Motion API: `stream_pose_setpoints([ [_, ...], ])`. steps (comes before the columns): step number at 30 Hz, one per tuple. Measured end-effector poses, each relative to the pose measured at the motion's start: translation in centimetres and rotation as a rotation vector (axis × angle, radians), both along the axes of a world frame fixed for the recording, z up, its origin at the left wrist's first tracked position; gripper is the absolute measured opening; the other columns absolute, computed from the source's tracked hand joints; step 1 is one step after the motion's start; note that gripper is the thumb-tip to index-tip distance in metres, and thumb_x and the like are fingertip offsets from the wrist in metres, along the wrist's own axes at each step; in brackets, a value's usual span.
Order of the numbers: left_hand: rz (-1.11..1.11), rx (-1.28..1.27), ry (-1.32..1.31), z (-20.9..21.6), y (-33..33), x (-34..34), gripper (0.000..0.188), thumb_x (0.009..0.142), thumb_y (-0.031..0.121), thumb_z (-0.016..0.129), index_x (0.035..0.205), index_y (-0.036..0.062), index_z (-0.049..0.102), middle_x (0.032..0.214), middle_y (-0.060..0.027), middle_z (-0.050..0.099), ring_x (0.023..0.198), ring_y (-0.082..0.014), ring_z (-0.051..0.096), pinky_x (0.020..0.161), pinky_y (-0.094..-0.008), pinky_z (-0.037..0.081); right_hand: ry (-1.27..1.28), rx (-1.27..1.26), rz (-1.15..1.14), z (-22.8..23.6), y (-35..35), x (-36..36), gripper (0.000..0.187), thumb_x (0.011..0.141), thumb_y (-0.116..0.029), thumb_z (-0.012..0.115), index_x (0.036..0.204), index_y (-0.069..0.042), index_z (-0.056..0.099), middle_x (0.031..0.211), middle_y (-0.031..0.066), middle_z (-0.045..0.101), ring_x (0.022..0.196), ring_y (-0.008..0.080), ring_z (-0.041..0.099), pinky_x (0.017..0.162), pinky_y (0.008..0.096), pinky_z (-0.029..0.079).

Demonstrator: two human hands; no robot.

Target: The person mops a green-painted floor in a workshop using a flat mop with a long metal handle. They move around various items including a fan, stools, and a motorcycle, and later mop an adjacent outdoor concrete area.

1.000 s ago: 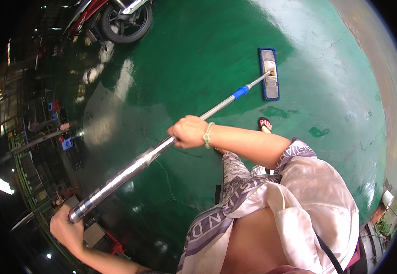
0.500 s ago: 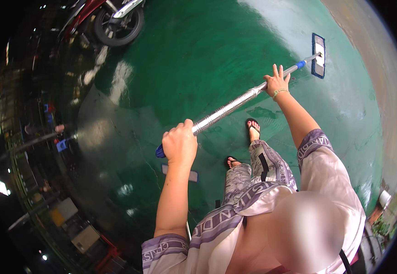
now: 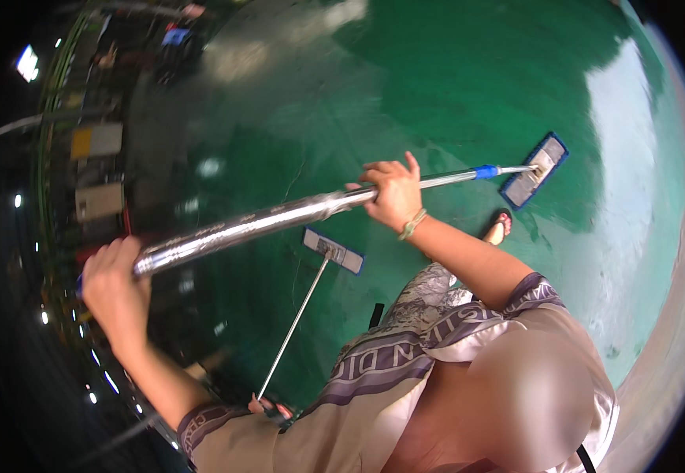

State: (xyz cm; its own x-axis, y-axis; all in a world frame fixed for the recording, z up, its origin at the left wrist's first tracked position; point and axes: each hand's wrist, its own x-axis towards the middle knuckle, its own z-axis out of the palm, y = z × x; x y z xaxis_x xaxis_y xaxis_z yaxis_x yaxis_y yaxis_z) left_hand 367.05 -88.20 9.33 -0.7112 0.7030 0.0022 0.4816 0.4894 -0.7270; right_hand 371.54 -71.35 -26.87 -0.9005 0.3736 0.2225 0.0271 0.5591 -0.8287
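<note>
I hold a flat mop across my front by its shiny metal pole (image 3: 279, 222). My left hand (image 3: 118, 288) is wrapped round the pole's upper end at the left, covering most of its blue end. Further down the pole, my right hand (image 3: 393, 193) closes over it with the thumb sticking up; a band circles that wrist. Beyond a blue collar (image 3: 486, 172), the rectangular mop head (image 3: 525, 183), grey with a blue fringe, lies on the green floor ahead to the right. It sits slantwise, close to my sandalled foot (image 3: 500, 225).
A second flat mop (image 3: 346, 258) is on the floor to my left, its thin pole running toward what looks like another person's hand (image 3: 257, 404). Wet, shiny patches (image 3: 626, 102) mark the green floor (image 3: 452, 71). Boxes (image 3: 100, 202) and dark clutter stand along the left.
My view and body have turned left, and the motorbike has left the picture. My left hand is further out to the left; the mop head is nearer and turned. The second mop shows more fully.
</note>
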Motion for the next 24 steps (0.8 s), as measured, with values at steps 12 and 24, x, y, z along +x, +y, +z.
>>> stream_pose_setpoints([
  [12,0.254,-0.200,0.193,-8.3,-2.7,-0.7,0.022,0.065,0.003,0.056,0.087,0.0084,0.059,0.074,-0.0045,0.051,0.071,-0.0214,0.054,0.065,-0.0346,0.043,0.291,-0.095,0.555,-12.2,-7.9,-15.7,0.016,0.065,-0.021,0.072,0.074,-0.013,0.062,0.066,0.0027,0.058,0.072,0.0238,0.060,0.098,0.0504,0.038],
  [24,0.608,-0.002,0.074,-26.2,-6.2,0.9,0.018,0.069,0.021,0.065,0.075,0.0132,0.050,0.066,0.0010,0.045,0.061,-0.0152,0.052,0.058,-0.0310,0.041,-0.458,0.454,0.857,-21.6,-9.0,-23.9,0.035,0.080,-0.040,0.063,0.109,-0.021,0.061,0.115,0.0013,0.061,0.128,0.0249,0.041,0.109,0.0572,0.017],
])
